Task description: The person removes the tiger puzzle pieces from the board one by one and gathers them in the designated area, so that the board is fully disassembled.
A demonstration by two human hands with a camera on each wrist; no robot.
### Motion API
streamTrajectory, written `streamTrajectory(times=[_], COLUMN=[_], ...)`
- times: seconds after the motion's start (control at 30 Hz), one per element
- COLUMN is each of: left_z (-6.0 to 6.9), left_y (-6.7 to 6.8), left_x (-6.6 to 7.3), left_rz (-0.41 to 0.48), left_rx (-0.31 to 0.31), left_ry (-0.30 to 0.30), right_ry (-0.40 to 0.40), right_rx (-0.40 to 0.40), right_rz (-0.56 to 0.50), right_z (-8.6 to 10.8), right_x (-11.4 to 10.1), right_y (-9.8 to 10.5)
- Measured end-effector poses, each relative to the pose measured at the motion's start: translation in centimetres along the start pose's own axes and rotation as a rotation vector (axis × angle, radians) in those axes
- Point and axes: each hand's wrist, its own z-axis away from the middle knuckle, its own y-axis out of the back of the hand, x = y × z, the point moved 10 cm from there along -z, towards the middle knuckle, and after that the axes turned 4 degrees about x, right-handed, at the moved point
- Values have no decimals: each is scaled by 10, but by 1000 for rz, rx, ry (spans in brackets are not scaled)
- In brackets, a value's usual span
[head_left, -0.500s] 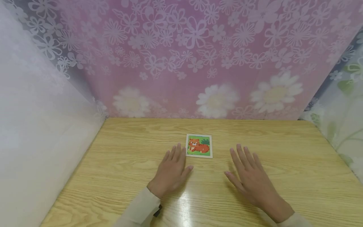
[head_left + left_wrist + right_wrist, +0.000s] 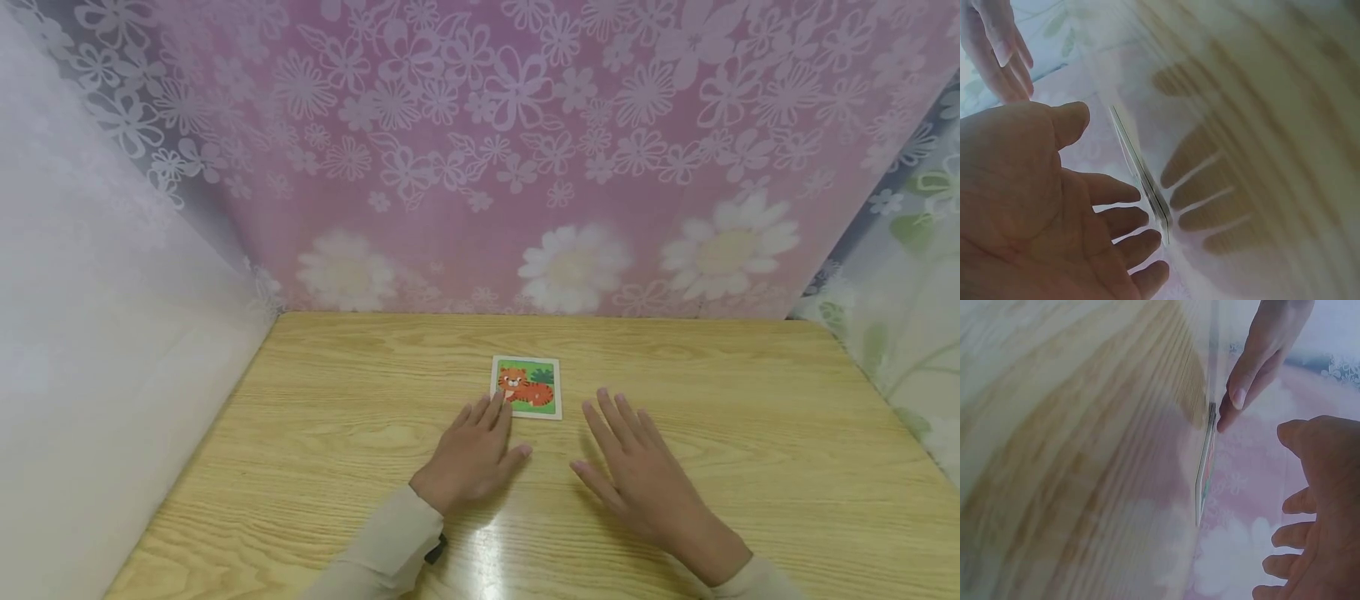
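Observation:
A square tiger picture puzzle (image 2: 534,390) with a pale border lies flat on the wooden table. In the head view my left hand (image 2: 468,454) overlaps its lower left corner, fingers straight and held close together. The left wrist view shows the puzzle edge-on (image 2: 1144,178) just past those fingertips; whether they touch it I cannot tell. My right hand (image 2: 645,483) hovers to the right of the puzzle, its fingers straight and the thumb spread, apart from it. In the right wrist view the puzzle's thin edge (image 2: 1205,465) lies between the two hands.
The light wooden table (image 2: 360,375) runs back to a pink floral curtain (image 2: 450,167). A white sheet (image 2: 112,333) hangs along the left side, and a leaf-patterned cloth (image 2: 892,333) along the right.
Both hands have moved inward: the left has shifted right, its fingertips now over the puzzle's corner, and the right has moved left, nearer to it. The puzzle stays in place.

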Motion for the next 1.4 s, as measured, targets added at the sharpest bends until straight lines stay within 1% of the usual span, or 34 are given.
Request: streamTrajectory(times=[0.13, 0.23, 0.53, 0.67, 1.07, 1.4], left_z=[0, -1, 0, 1, 4, 7], left_y=[-3, -4, -4, -5, -3, 1], left_x=[2, 1, 3, 4, 9, 16], left_rz=[-3, -4, -12, -31, -26, -34], left_rx=[-34, -47, -47, -44, -50, -44], left_ry=[11, 18, 13, 9, 0, -21], right_ry=[16, 22, 25, 27, 70, 43], right_rx=[-2, -9, -44, -62, -54, -108], right_rz=[-17, -21, -50, -63, -77, -104], right_z=[-2, -4, -10, -13, -27, -38], right_x=[-5, -9, -13, -13, -17, -11], right_y=[-2, -3, -8, -12, -14, -25])
